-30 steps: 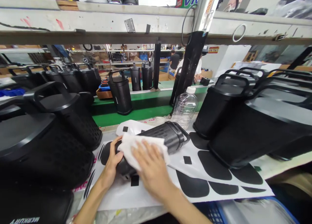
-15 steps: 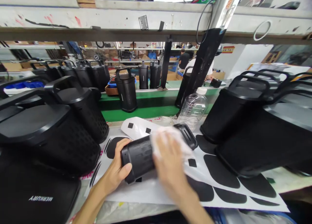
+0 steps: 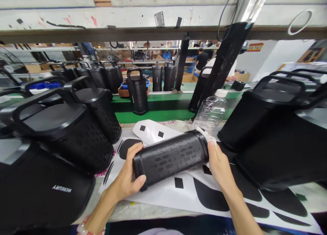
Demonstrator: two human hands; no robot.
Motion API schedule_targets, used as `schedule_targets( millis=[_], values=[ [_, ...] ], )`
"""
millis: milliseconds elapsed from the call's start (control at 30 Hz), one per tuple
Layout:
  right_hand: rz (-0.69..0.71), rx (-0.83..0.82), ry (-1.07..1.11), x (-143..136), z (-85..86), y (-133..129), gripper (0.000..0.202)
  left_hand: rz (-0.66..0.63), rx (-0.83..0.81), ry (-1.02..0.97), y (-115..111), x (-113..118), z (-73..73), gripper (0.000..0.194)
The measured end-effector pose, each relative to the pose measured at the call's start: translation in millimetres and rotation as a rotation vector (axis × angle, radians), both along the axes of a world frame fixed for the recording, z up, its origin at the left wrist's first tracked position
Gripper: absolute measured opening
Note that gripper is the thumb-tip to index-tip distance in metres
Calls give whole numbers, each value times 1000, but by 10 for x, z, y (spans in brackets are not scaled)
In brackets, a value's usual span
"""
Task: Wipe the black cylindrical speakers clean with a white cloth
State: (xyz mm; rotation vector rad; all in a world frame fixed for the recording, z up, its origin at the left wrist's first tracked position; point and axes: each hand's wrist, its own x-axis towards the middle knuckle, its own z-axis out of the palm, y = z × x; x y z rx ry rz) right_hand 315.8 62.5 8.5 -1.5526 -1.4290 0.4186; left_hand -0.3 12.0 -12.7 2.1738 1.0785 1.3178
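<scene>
A black speaker, its side covered in oblong dimples, lies tilted between my hands above the white sheets, right end higher. My left hand is closed round its left end, thumb on the near edge. At the right end, my right hand presses a white cloth against the speaker; most of the cloth is hidden by the fingers. Beneath lies a white sheet with black cut-out shapes and small black squares. A clear plastic bottle with a white cap stands just behind the right hand.
Large black speakers with handles crowd the left and right. Behind the bench runs a green conveyor, with a black speaker on it. A white shelf beam crosses overhead, and a slanted black post stands right of centre.
My right hand has moved with the cloth from the speaker's middle to its right end, uncovering the dimpled side. The left hand keeps its hold. The whole view has shifted slightly.
</scene>
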Motion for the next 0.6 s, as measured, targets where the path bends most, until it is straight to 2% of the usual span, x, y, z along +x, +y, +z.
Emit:
schedule_targets(
  millis=[67, 200, 267, 333, 467, 533, 600],
  values=[
    [-28, -28, 99, -44, -59, -67, 74, 3, -65, -26, -31, 2, -4, 74],
    [-44, -23, 141, -73, -112, -122, 74, 76, -446, -257, -130, 27, 16, 93],
    [-38, -6, 133, -69, -119, -126, 73, 105, -552, -364, -172, 49, 28, 99],
    [-39, 2, 133, -76, -122, -132, 74, 109, -572, -418, -196, 70, 23, 105],
    [-69, -24, 162, -123, -126, -154, 81, -2, -575, -410, -196, 97, -37, 131],
    [-82, -43, 186, -129, -115, -166, 84, 17, -564, -397, -187, 103, -61, 131],
    [-108, -82, 247, -101, -80, -177, 81, 69, -529, -380, -185, 100, -71, 121]
  ],
)
